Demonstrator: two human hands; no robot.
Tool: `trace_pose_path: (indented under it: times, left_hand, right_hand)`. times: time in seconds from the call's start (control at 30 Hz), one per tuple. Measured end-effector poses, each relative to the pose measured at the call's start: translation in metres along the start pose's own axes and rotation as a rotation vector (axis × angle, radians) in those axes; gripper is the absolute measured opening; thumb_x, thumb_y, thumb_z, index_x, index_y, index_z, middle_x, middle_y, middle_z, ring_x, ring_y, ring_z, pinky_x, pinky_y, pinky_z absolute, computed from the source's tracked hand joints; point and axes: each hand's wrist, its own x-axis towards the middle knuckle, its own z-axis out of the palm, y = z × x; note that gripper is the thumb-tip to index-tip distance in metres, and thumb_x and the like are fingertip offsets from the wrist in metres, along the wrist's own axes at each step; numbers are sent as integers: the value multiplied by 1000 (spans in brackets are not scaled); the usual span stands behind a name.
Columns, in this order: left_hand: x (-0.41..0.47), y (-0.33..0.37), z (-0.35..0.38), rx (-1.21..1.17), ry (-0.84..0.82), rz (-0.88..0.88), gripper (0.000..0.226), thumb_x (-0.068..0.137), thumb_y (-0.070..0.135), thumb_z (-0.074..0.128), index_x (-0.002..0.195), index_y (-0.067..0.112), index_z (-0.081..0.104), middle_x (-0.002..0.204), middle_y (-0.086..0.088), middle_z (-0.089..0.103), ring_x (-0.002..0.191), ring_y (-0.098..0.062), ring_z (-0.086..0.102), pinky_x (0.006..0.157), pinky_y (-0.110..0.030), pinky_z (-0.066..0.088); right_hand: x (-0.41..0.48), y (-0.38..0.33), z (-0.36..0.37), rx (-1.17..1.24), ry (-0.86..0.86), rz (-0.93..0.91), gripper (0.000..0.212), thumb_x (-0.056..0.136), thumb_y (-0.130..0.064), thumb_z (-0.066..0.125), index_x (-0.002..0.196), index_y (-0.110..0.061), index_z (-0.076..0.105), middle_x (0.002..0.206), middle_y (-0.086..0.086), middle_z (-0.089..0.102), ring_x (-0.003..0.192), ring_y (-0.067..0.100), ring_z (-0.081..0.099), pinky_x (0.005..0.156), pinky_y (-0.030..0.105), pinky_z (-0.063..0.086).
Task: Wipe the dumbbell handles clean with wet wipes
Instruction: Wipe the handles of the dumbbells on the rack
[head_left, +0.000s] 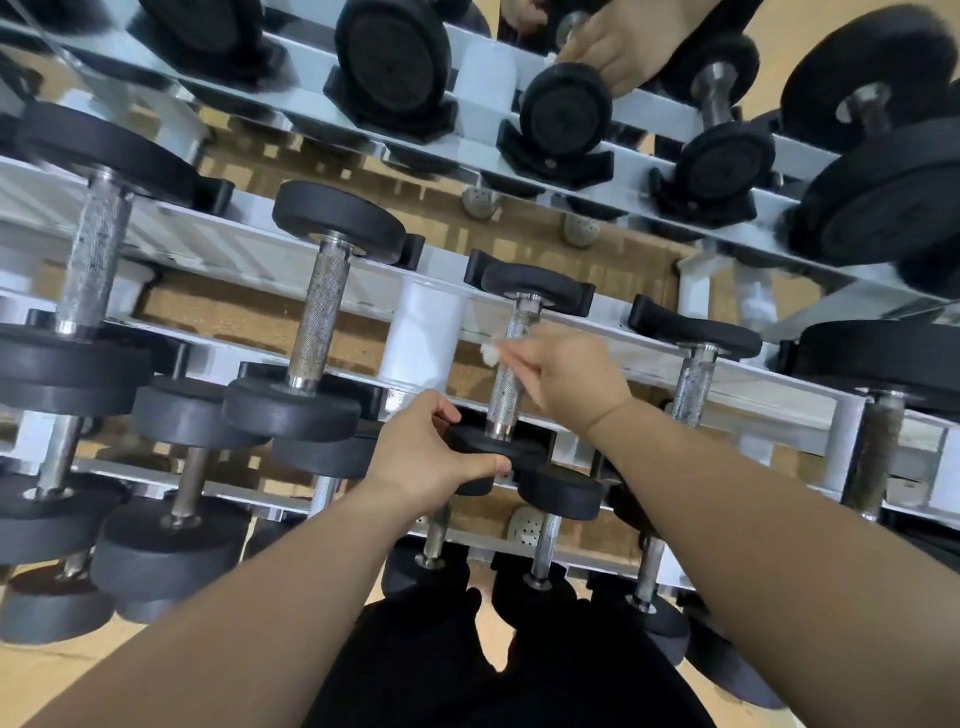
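A small black dumbbell lies on the white rack's middle tier, its knurled steel handle (508, 385) running away from me. My left hand (434, 452) grips the near black head (493, 445) of that dumbbell. My right hand (566, 371) pinches a small white wet wipe (489, 353) and presses it against the upper part of the handle. The far head (530, 279) rests in a black cradle.
Other black dumbbells sit on the white rack (426, 332): a larger one (319, 317) to the left, another (693, 374) to the right, several below. A mirror (488, 78) behind reflects the rack and my hand. My dark-clothed legs are at the bottom.
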Motion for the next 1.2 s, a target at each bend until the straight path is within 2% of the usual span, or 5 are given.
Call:
trace_pose_path:
  times: [0.1,0.43,0.63,0.9,1.2]
  left_hand:
    - [1,-1,1,-3,1,-8,61,55,40,99,95,27,55,99,4,63,93,-13,60,75,-26,47]
    - [3,-1,0,-7,-3,11,58,56,34,99,94,25,56,97,4,64,89,-10,60,71,-23,47]
    - [2,1,-1,30,-1,17,61,55,39,98,97,26,56,101,4,64,95,-13,61,86,-34,54]
    - [4,-3,2,24,18,29,60,54,37,99,93,25,56,96,3,66,91,-17,65,81,-34,55]
    - [3,-2,-1,20,7,40,62,54,41,99,96,27,56,98,3,65,93,-17,64,85,-40,57]
  right_hand:
    - [6,-1,-8,80,71,166,23,98,-32,57,112,-27,75,78,-2,58,68,26,60,63,36,52]
    - [-19,-15,6,117,-172,79,26,100,-33,55,114,-24,75,94,2,75,82,25,69,74,38,56]
    - [12,-7,-2,82,-42,218,34,100,-28,52,67,-22,55,66,-5,48,67,21,48,65,37,45]
    - [-48,-9,13,187,-99,76,26,97,-16,59,117,-24,73,90,-1,68,80,21,66,73,25,47]
    - [-13,-14,-5,635,85,461,26,99,-29,57,124,-36,65,76,-12,62,66,5,58,65,27,51]
